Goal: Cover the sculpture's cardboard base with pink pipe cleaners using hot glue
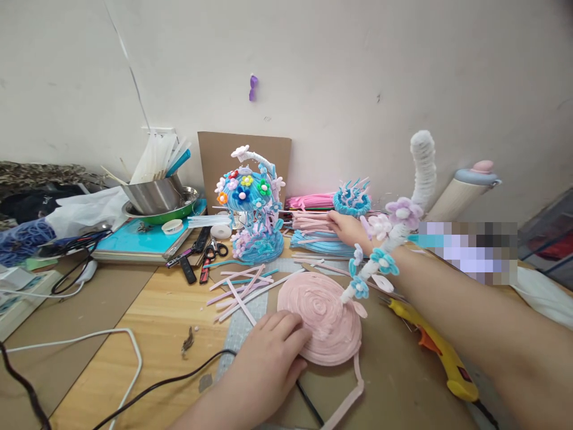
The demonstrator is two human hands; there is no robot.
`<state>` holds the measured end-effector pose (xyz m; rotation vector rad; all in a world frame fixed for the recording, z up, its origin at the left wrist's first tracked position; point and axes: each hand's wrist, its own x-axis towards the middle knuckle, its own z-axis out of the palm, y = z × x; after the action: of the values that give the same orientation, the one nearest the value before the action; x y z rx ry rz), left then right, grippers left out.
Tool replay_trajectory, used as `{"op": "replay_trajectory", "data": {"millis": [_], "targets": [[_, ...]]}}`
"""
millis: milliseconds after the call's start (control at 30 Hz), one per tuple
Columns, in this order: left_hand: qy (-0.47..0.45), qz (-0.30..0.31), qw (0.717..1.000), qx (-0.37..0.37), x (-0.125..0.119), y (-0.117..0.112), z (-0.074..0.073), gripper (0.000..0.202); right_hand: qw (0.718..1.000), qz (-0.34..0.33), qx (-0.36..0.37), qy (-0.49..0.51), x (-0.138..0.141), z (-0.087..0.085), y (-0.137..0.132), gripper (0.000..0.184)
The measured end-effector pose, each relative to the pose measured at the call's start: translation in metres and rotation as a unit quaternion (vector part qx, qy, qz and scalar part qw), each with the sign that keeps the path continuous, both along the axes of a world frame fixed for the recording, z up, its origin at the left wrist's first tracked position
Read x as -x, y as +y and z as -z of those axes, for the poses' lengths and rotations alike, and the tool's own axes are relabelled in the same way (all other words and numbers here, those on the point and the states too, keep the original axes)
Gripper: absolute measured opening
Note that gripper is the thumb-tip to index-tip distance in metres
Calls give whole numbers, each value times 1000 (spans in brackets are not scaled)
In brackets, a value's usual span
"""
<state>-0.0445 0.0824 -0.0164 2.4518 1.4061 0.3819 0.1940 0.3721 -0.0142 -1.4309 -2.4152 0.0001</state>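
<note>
My left hand [277, 349] lies at the near left edge of a round pink base [320, 310] made of coiled pipe cleaner, fingers curled over its rim. A loose pink strip hangs from the base's right side. From it rises a tilted white wrapped stem [423, 170] with lilac, pink and blue pipe-cleaner flowers [360, 287]. Stretched out past this stem, my right hand [351, 232] has its fingers closed at the end of a bundle of pale pink pipe cleaners [308, 223]; its fingertips are partly hidden. Blue pipe cleaners [313, 240] lie just below.
A blue flowered pipe-cleaner piece [255, 221] stands behind the base. Loose cut strips [237, 292] and scissors [216, 249] lie left. A yellow glue gun [436, 352] rests under my right forearm. A metal bowl [154, 194], cables and a bottle [463, 188] stand around.
</note>
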Motion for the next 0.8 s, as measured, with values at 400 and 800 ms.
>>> {"op": "replay_trajectory", "data": {"millis": [400, 800], "targets": [[4, 0, 1000, -11, 2, -3, 0, 40, 995, -8, -95, -7, 21, -58, -24, 30], [-2, -6, 999, -36, 10, -20, -14, 46, 939, 269, -201, 69, -43, -165, -90, 24]]}}
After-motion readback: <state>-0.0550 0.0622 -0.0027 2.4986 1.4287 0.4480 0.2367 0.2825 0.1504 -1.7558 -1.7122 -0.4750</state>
